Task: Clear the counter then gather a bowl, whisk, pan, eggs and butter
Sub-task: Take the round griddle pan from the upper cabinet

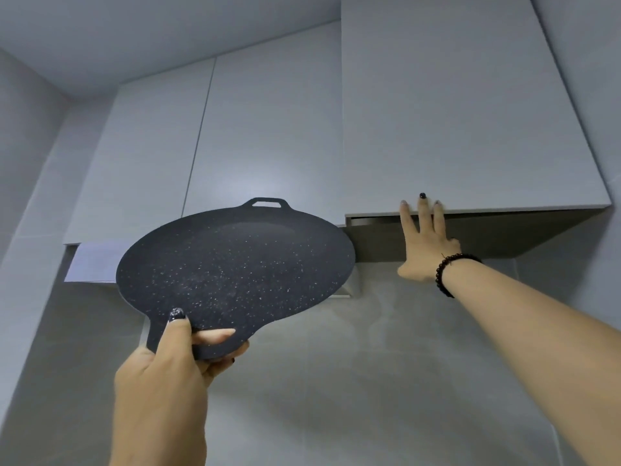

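I see my left hand (168, 371) raised, its grip clamped on the near handle of the pan (235, 260), thumb on top and fingers beneath. The flat speckled pan tilts up before the wall cabinets. My right hand (424, 243) lies flat, fingers straight, against the bottom edge of the cabinet door (463, 109), which stands slightly ajar.

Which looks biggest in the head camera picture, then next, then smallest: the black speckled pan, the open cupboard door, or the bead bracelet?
1. Open cupboard door, the largest by far.
2. Black speckled pan, though it sits nearer the camera, which makes it look bigger.
3. Bead bracelet, the smallest.
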Available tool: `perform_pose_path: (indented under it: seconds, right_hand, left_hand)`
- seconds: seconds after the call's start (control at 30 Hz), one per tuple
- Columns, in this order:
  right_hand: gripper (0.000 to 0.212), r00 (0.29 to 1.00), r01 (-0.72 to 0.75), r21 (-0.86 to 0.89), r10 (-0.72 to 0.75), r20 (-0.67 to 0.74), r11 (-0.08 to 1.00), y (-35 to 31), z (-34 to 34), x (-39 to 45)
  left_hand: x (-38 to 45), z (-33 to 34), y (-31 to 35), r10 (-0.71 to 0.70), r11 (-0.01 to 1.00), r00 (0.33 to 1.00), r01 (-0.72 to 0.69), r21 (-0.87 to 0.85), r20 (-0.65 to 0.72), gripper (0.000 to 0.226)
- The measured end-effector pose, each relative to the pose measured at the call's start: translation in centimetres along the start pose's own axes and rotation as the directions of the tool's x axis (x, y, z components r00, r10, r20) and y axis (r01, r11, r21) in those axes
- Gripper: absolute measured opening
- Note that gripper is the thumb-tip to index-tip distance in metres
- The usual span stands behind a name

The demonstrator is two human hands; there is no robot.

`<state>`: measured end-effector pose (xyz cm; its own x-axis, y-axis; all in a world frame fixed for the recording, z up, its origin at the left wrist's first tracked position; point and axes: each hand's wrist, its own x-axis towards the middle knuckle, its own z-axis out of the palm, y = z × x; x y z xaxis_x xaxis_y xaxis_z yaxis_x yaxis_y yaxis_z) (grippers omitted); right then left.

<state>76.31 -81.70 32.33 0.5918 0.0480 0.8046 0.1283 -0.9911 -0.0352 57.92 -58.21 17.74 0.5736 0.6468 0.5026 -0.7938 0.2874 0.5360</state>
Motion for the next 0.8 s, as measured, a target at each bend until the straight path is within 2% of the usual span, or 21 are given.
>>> perform_pose_path:
  seconds: [0.03, 0.2, 0.4, 0.5, 0.6, 0.67, 0.7, 0.8]
  right_hand:
    - [0.112, 1.000, 0.005, -0.012, -0.005, 0.013, 1.000, 0.2, 0.2, 0.1]
    - [0.113, 0.997, 0.014, -0.042, -0.011, 0.071, 0.999, 0.7, 0.7, 0.6]
    - [0.117, 0.992, 0.008, -0.011, -0.007, 0.128, 1.000, 1.1, 1.5, 1.5]
    - [0.113, 0.997, 0.005, 0.023, -0.007, 0.082, 1.000, 0.7, 2.1, 1.7]
    - [0.089, 0.994, 0.004, 0.227, 0.021, -0.110, 0.974, -0.9, 2.5, 1.1]
    - [0.068, 0.973, 0.037, 0.477, 0.077, -0.216, 0.878, -2.8, 2.8, 0.1]
    - [0.059, 0.969, 0.032, 0.619, 0.127, -0.210, 0.785, -3.7, 2.8, -0.7]
    - [0.021, 0.985, -0.059, 0.936, 0.172, -0.002, 0.347, -7.2, 2.6, -3.5]
  left_hand:
    - [-0.2, 0.0, 0.0, 0.009, 1.000, 0.999, -0.009, 0.001, 0.046, 0.034]
    - [0.0, 0.8, -1.2, 0.028, 0.999, 0.999, -0.027, 0.033, -0.038, 0.038]
    - [0.2, 0.4, -3.6, 0.103, 0.994, 0.993, -0.101, 0.040, -0.055, 0.035]
    - [-0.3, 0.6, -4.3, 0.121, 0.992, 0.991, -0.120, 0.033, -0.050, 0.041]
    - [-0.6, 0.7, -4.5, 0.114, 0.991, 0.990, -0.108, 0.073, -0.078, 0.051]
    - [-0.7, 0.5, -4.3, 0.115, 0.987, 0.991, -0.106, 0.117, -0.072, 0.061]
    - [-0.7, 0.5, -4.3, 0.121, 0.984, 0.991, -0.111, 0.137, -0.064, 0.062]
    - [-0.5, 0.0, -3.7, 0.154, 0.974, 0.987, -0.143, 0.173, -0.049, 0.062]
